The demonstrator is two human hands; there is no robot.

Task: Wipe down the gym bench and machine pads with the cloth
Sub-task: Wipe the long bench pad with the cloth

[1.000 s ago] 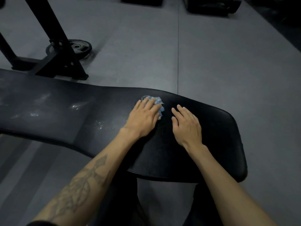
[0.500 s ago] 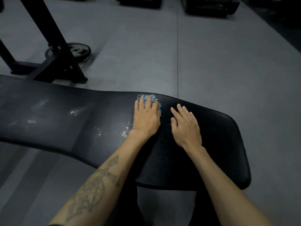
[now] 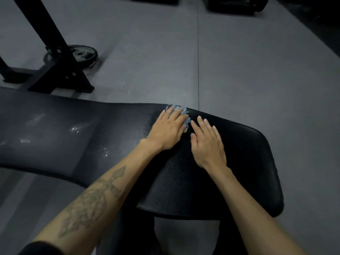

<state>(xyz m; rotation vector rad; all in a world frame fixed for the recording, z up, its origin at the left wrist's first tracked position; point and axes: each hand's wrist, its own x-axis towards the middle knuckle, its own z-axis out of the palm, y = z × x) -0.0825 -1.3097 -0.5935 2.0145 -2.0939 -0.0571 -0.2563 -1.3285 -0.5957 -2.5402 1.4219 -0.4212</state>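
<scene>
The left hand [image 3: 168,130] lies flat on the blue cloth [image 3: 177,109], fingers [image 3: 175,115] straight and pressing it against the worktop [image 3: 239,162], a black padded gym bench. The cloth sits at the bench's far edge, centre of the frame, mostly covered by the hand. The right hand [image 3: 207,144] rests palm-down on the pad just to the right, fingers extended, holding nothing.

White smears [image 3: 79,128] show on the pad at centre left; this section appears not yet wiped.

Hazards:
- The cloth is at the pad's far rim. A stroke carried further away would likely push it off onto the floor [image 3: 257,70].
- The cloth is bunched, not gripped. It may slip from under the flat palm and leave streaks.
- The right hand may re-soil the surface it rests on.
</scene>
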